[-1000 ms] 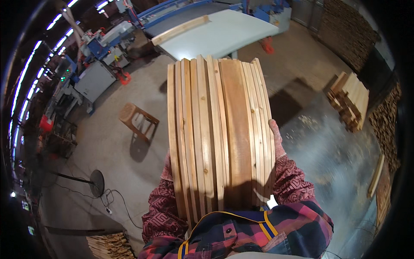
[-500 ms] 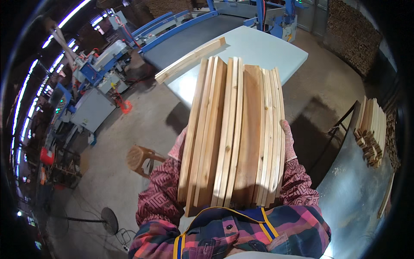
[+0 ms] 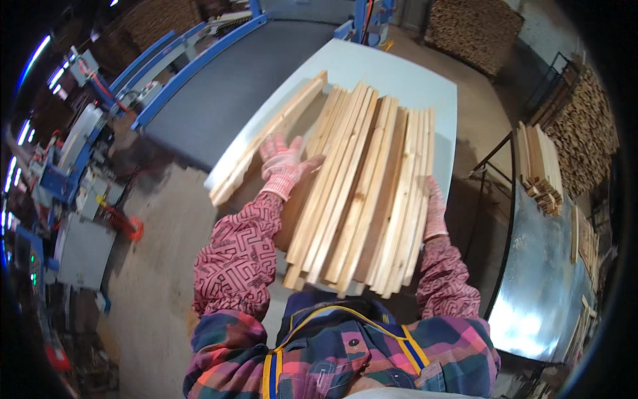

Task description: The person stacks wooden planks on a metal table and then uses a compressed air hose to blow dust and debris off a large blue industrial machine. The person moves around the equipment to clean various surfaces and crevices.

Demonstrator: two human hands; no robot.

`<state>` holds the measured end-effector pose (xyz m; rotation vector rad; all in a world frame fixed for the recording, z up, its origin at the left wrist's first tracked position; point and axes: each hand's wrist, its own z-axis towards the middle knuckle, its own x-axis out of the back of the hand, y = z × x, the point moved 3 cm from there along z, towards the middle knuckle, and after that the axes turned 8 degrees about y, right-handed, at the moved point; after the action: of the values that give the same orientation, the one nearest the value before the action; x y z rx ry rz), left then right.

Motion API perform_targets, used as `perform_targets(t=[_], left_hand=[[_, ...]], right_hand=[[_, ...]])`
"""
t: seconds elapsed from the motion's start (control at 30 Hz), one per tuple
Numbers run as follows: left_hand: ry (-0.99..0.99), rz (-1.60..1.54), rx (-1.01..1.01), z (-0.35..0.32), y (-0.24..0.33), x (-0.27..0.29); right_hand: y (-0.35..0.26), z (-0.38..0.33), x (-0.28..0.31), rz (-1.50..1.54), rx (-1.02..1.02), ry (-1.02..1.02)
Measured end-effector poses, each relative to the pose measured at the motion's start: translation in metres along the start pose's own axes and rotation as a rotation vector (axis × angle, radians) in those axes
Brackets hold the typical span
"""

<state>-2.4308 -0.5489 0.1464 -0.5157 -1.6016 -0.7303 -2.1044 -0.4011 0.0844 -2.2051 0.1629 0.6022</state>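
We had L hand [image 3: 284, 165] splayed, fingers loose; R hand [image 3: 435, 211], grip couldn't tell. Boards [image 3: 364, 193] over tabletop [image 3: 405, 74] near edge looked stiff, prob. heavy; best hold was outer sides.

Tabletop [image 3: 395, 66] leaves room beyond the blocking planks [image 3: 366, 186] (seemingly close-packed where shadowed).

Upper left: see dark flat bed [image 3: 246, 86] edged by blue rail [image 3: 199, 72]. Far left: grey cabinet [image 3: 83, 251]. Right: shiny metal tabletop [image 3: 531, 272] bearing wooden-strip stack [image 3: 541, 158]. Back: large wood pile [image 3: 475, 30].
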Motion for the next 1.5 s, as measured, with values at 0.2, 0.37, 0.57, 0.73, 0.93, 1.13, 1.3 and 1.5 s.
perform_targets(t=[0.2, 0.37, 0.57, 0.73, 0.93, 1.13, 1.3, 1.5], left_hand=[[-0.157, -0.128, 0.138, 0.087, -0.086, 0.032], [-0.179, -0.107, -0.022, 0.115, -0.117, 0.034], [-0.184, -0.154, -0.148, 0.108, -0.124, 0.031], [-0.186, -0.117, -0.186, 0.120, -0.151, -0.004], [-0.039, -1.378, 0.025, 0.075, -0.119, 0.013], [-0.288, -1.470, -0.693, 0.092, -0.111, -0.021], [-0.808, -1.724, -0.072, 0.052, -0.027, 0.043], [-0.610, -1.421, -0.493, 0.006, 0.069, 0.041]], right_hand=[[0.019, 0.045, -0.098, -0.982, 0.602, 0.376], [-0.004, 0.046, -0.159, -1.795, 0.492, 0.291], [0.044, 0.048, -0.213, -1.946, 0.674, -0.111], [0.038, 0.006, -0.281, -1.189, 0.616, -0.329], [0.064, 0.003, -0.279, -1.083, 0.677, 0.013], [0.083, -0.003, -0.298, -0.534, 0.391, 0.228], [0.031, -0.013, -0.266, -0.206, 0.017, -0.117], [-0.030, -0.061, -0.199, 0.019, 0.148, -0.189]])
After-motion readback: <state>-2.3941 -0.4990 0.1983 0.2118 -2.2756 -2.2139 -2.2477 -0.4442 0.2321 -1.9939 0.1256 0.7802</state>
